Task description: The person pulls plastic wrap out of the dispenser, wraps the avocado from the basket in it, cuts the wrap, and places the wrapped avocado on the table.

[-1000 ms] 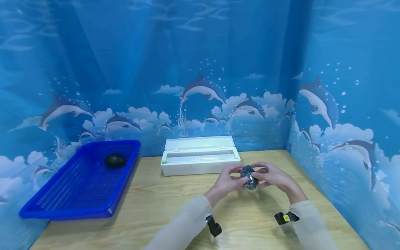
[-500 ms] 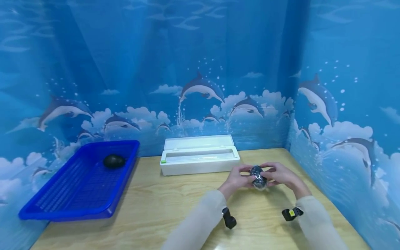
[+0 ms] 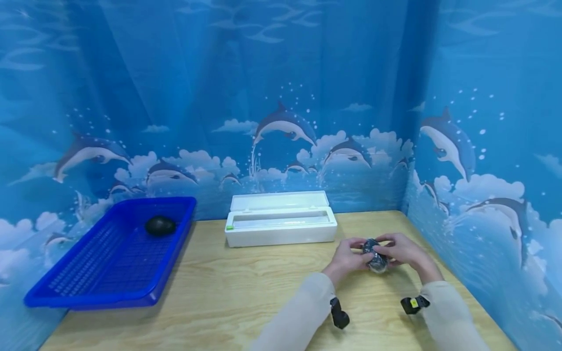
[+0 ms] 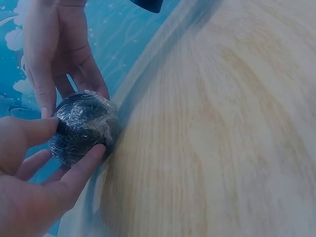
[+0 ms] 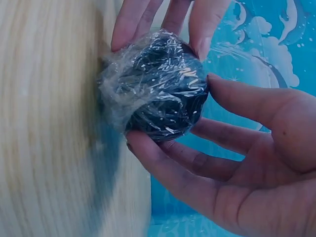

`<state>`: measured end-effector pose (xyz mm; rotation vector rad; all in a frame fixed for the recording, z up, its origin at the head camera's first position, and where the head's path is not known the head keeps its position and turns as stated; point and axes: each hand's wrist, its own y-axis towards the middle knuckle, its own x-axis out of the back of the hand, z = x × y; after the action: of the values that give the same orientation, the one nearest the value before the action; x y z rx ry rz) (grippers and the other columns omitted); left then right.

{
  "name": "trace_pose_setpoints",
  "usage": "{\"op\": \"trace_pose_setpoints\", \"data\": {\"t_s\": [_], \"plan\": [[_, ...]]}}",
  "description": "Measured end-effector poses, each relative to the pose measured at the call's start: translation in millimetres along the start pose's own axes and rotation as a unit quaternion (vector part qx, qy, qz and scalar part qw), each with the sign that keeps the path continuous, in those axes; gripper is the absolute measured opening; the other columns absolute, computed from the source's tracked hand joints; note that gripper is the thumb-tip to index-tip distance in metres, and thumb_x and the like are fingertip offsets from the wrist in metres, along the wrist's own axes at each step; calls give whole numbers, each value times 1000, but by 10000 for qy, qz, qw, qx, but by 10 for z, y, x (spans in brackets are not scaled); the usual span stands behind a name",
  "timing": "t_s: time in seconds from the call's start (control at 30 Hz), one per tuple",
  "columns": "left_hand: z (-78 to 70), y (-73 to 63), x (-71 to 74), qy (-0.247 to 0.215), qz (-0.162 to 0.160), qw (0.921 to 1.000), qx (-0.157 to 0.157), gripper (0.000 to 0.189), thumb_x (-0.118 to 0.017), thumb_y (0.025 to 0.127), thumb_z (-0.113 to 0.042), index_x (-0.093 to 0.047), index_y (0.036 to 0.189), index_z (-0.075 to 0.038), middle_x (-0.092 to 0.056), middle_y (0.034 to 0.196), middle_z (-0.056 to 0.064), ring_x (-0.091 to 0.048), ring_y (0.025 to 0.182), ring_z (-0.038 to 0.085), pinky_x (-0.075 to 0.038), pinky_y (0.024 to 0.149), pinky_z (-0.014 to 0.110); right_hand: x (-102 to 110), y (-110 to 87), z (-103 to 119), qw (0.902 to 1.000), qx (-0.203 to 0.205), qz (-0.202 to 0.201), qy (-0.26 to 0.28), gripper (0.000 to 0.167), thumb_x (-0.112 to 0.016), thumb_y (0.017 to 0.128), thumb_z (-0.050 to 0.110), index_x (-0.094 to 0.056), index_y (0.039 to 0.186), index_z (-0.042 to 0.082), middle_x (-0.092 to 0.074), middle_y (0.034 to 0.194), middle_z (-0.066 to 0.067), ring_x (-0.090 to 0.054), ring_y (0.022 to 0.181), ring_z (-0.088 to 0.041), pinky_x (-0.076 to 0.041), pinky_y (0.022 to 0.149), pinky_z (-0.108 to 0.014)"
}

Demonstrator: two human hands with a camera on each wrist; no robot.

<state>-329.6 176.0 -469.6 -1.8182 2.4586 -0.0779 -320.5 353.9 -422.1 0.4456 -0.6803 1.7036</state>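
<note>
A dark avocado (image 3: 375,256) wrapped in crinkled, shiny cling film is held between both hands at the right of the table in the head view. My left hand (image 3: 346,262) grips its left side with thumb and fingers. From the other side my right hand (image 3: 405,251) grips it, thumb on the near face. In the left wrist view the wrapped avocado (image 4: 84,127) is close to the wood surface; whether it touches cannot be told. Bunched film gathers at one end of the avocado (image 5: 153,86) in the right wrist view.
A white cling film dispenser (image 3: 281,236) with its lid raised stands at the back of the table (image 3: 246,297). On the left, a blue plastic basket (image 3: 155,287) holds one unwrapped dark avocado (image 3: 160,225). A dolphin-print curtain (image 3: 281,73) borders the back and right.
Both hands have moved right and slightly toward the near side with the wrapped avocado between them. The dispenser, the basket and the other avocado have stayed put.
</note>
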Motion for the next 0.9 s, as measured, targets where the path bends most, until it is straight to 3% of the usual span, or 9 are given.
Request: {"op": "trace_pose_setpoints", "data": {"t_s": [0.4, 0.57, 0.73, 0.9], "plan": [[0, -10, -37, 66, -118, 9998, 153, 42, -76, 85, 9, -70, 123, -7, -69, 115, 13, -72, 97, 31, -66, 77, 44, -32, -1, -19, 9998, -78, -46, -186, 50, -62, 103, 13, -46, 140, -17, -66, 114, -34, -70, 88, -22, -65, 72, -43], [2, 34, 10, 90, 15, 9998, 156, 41, -77, 86, 6, -70, 123, -8, -68, 114, 14, -71, 98, 29, -66, 79, 45, -30, 19, -20, 9999, -69, 19, -125, 49, -59, 105, 14, -46, 142, -16, -64, 117, -35, -69, 90, -21, -65, 72, -43], [27, 68, 97, -13, 160, 9992, 369, 43, -77, 88, 0, -66, 129, -9, -63, 124, 20, -70, 101, 34, -65, 81, 49, -12, 9, 8, 9996, -177, 123, -196, 57, -52, 109, 26, -40, 146, -16, -56, 129, -43, -70, 103, -38, -65, 77, -47], [7, 82, 151, -2, 159, 9988, 474, 49, -78, 89, -5, -63, 135, -8, -61, 130, 22, -70, 100, 36, -65, 81, 49, 53, -15, 66, 9992, -282, -27, -289, 65, -45, 111, 36, -34, 148, -16, -47, 138, -47, -62, 116, -55, -64, 82, -52]]}}
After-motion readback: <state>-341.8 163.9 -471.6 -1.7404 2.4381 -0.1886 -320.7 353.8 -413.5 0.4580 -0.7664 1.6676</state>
